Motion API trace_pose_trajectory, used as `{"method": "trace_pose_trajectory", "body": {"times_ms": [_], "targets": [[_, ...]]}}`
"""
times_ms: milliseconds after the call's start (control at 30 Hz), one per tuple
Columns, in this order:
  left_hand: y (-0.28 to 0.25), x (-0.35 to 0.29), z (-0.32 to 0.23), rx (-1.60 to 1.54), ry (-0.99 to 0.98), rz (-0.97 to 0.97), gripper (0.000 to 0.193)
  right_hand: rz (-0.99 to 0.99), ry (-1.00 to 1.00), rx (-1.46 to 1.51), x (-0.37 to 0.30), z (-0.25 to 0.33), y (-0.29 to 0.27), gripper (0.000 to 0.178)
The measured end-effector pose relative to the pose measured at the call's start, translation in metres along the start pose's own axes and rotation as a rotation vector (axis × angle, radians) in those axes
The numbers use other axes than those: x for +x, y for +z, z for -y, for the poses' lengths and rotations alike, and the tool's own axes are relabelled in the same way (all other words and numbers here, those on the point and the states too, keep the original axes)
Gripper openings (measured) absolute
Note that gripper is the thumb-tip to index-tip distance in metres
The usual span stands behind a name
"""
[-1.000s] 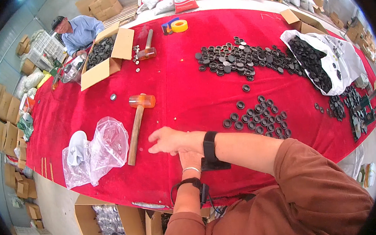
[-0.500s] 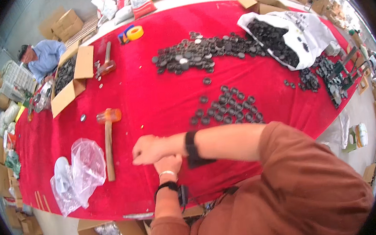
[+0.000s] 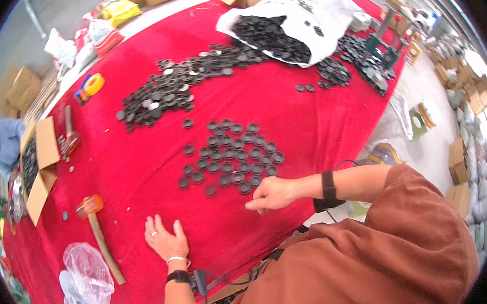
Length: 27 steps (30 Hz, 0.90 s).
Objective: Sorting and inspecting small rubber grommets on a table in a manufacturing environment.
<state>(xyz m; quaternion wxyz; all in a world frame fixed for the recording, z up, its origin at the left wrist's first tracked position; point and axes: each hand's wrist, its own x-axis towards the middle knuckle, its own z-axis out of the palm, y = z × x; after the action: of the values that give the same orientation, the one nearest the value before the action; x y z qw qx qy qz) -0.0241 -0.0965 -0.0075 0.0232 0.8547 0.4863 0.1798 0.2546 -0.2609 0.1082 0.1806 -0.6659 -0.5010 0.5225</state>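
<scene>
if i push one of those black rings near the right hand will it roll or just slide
Probably slide: the black rings lie flat on the red cloth, none on edge, so rolling seems unlikely. The cloth may drag on them a little. They look small, thin and likely light, so the right hand could flick one easily, perhaps bumping neighbours, since they sit close together.

An open brown carton [image 3: 39, 168] sits far left of the fingers [image 3: 161, 230]; a white bag [image 3: 313, 18] lies far beyond.
</scene>
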Motion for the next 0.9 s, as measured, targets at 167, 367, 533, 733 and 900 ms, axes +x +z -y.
{"method": "trace_pose_trajectory", "body": {"times_ms": [167,367,533,733,900], "targets": [[0.008,0.007,-0.008,0.01,-0.005,0.063,0.056,-0.633,-0.264,0.267,-0.073,0.014,-0.062,0.03],[0.014,0.012,-0.02,-0.004,-0.149,0.108,0.051,-1.069,-1.743,-0.223,-0.182,0.07,-0.108,0.008],[0.022,0.044,-0.032,0.143,-0.254,-0.052,0.046,-1.124,-1.167,-0.379,-0.175,0.098,-0.116,0.01],[0.033,0.096,-0.054,0.277,-0.61,0.198,0.057,-1.092,-0.269,-0.584,-0.178,0.113,-0.115,0.015],[0.054,0.086,-0.067,0.388,-0.634,0.118,0.059,-0.725,-1.219,-0.328,0.015,0.04,-0.194,0.029]]}}
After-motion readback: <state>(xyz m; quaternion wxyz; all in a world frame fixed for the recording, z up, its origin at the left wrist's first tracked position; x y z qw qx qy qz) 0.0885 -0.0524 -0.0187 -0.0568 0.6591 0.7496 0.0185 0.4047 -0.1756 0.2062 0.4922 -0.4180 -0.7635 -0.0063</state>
